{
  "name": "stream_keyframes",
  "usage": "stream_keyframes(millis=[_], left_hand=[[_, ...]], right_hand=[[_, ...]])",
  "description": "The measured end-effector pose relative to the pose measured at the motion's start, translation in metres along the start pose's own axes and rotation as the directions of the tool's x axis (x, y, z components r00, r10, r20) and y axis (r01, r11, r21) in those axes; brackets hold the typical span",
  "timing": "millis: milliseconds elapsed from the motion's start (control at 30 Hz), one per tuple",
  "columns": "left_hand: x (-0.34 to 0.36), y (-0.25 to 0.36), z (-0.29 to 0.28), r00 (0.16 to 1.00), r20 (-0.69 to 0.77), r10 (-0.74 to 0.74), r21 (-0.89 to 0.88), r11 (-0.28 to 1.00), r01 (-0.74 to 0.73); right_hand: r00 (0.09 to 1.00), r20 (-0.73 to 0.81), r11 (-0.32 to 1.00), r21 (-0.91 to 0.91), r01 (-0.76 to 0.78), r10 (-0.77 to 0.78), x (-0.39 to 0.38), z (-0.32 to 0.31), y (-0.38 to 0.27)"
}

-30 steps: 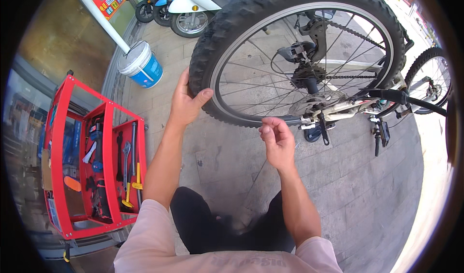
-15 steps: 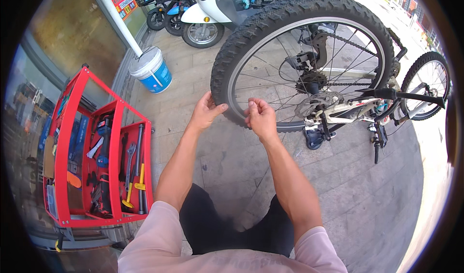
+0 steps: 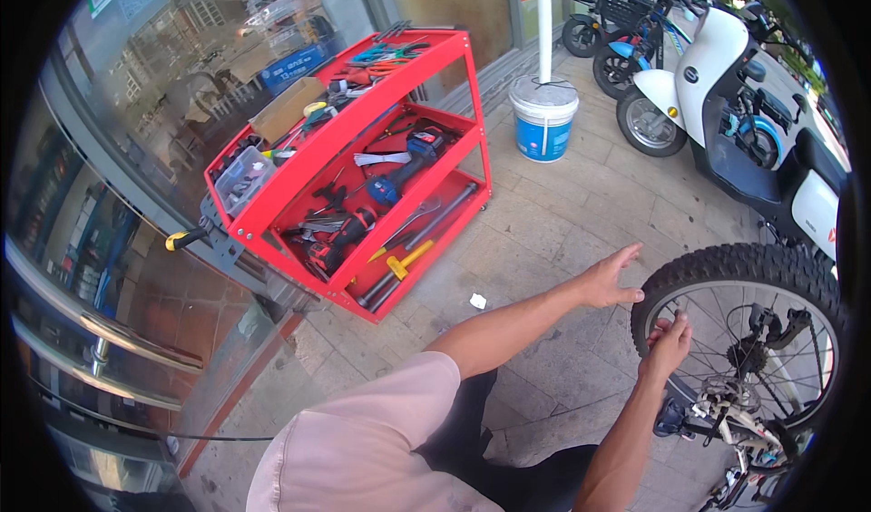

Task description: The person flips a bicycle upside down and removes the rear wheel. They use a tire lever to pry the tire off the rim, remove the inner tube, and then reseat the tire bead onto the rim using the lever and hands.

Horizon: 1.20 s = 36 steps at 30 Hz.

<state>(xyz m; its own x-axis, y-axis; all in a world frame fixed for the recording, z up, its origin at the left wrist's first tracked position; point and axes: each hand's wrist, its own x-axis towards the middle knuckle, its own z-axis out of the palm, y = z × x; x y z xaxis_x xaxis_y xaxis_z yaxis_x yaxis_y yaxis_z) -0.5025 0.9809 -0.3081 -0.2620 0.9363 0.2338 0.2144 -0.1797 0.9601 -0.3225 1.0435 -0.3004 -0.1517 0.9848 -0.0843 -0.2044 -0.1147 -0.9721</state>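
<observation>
The bicycle wheel with its knobby black tyre stands at the right, its bicycle lying upside down. Beside the tyre's left edge, my left hand is open, fingers stretched away and thumb close to the rubber. My right hand is closed in a pinch at the inner side of the rim, by the spokes; whatever it holds is too small to make out. Toward the hub, the cogs and brake disc show behind the spokes.
A red tool cart with pliers, cordless drills, a wrench and a yellow-headed hammer stands at the left, by a glass shopfront. Behind it is a white-and-blue bucket holding a pole. Parked scooters line the far right.
My view has swung left, so the wheel sits further right and the cart shows more fully. My left hand's fingers have spread out; my right hand keeps its pinch at the rim.
</observation>
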Motion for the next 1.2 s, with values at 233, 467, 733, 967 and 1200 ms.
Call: stream_keyframes(millis=[233, 467, 733, 967, 1200], left_hand=[[-0.173, 0.094, -0.099, 0.681, -0.541, -0.494, -0.29, 0.869, 0.4], [-0.318, 0.118, -0.062, 0.394, -0.57, -0.721, -0.481, 0.682, 0.551], [-0.335, 0.144, -0.067, 0.419, -0.508, -0.753, -0.562, 0.658, 0.501], [-0.343, 0.195, -0.132, 0.293, -0.457, -0.84, -0.558, 0.527, 0.641], [-0.314, 0.192, -0.119, 0.345, -0.472, -0.811, -0.446, 0.557, 0.7]], right_hand=[[0.809, 0.513, 0.943, -0.3, -0.144, 0.287, -0.128, 0.117, -0.038], [0.04, 0.987, 0.887, 0.123, 0.445, -0.157, -0.291, 0.426, -0.135], [-0.215, 0.801, 0.222, 0.106, 0.969, 0.559, -0.404, 0.584, -0.083], [-0.172, 0.799, 0.221, 0.051, 0.974, 0.576, -0.403, 0.597, -0.087], [-0.11, 0.993, 0.874, 0.081, 0.48, -0.031, -0.315, 0.466, -0.191]])
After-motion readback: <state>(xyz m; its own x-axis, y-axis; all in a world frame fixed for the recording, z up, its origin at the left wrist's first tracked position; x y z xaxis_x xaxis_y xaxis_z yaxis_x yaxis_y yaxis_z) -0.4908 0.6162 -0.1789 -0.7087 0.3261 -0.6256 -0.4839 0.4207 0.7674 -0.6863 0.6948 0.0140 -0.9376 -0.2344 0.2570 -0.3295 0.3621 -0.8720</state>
